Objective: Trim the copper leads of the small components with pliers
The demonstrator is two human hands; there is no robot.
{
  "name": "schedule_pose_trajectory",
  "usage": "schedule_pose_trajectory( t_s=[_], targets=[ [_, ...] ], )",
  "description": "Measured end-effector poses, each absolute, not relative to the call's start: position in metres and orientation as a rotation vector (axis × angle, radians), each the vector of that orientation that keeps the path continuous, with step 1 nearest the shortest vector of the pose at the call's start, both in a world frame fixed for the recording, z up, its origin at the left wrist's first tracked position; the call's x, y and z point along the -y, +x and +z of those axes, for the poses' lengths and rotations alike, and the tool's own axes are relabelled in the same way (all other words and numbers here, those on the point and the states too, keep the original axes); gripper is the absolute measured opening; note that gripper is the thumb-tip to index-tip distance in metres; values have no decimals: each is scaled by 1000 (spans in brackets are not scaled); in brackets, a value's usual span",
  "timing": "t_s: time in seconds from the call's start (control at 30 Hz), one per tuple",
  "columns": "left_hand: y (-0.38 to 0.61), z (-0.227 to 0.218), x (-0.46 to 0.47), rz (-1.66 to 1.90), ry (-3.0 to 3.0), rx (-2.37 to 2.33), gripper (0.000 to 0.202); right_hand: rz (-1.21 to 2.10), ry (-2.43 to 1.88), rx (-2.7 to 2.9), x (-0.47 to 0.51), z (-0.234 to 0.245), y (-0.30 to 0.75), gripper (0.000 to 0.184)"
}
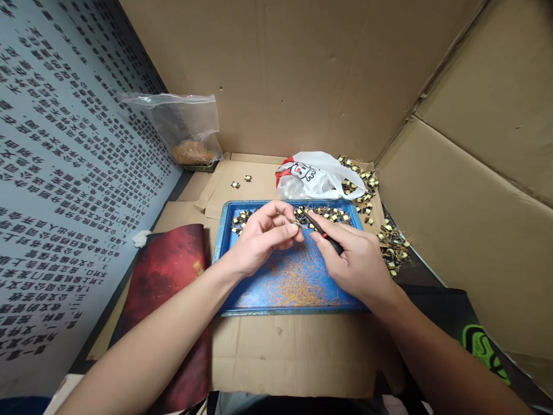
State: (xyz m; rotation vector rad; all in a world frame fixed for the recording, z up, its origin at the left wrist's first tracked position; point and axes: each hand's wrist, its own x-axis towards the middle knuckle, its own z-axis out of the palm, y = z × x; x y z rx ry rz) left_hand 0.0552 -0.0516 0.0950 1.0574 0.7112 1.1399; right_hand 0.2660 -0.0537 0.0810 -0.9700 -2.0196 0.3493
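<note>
Over the blue tray (254, 294), my left hand (270, 233) pinches a small wire-leaded part (295, 222), mostly hidden by the fingers; it resembles the yellow-and-black coil components lying about. My right hand (356, 253) is closed round black-handled cutters (325, 233) with a touch of red, their tip close to the left fingertips. Whether the jaws touch the wire I cannot tell. Several coil components (334, 214) with thin wires lie along the tray's far side. Short copper-coloured wire clippings (298, 285) are scattered over its middle and near side.
Behind the tray sits a white-and-red plastic bag (317, 176), with more coil components (393, 248) heaped to the right. A clear bag (194, 135) of copper-coloured wire stands back left. A red mat (166, 276) lies left. Cardboard walls (294, 75) enclose the back and right.
</note>
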Motion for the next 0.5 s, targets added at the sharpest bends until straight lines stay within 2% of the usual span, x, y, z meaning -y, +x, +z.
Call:
schedule_pose_trajectory(
  t_s=[0.27,0.5],
  targets=[
    [53,99,55,1186,1084,-663,32,288,-1176,1895,39,82,278,38],
    [54,96,51,1195,1022,-705,37,259,-813,2043,42,80,276,40]
  ],
)
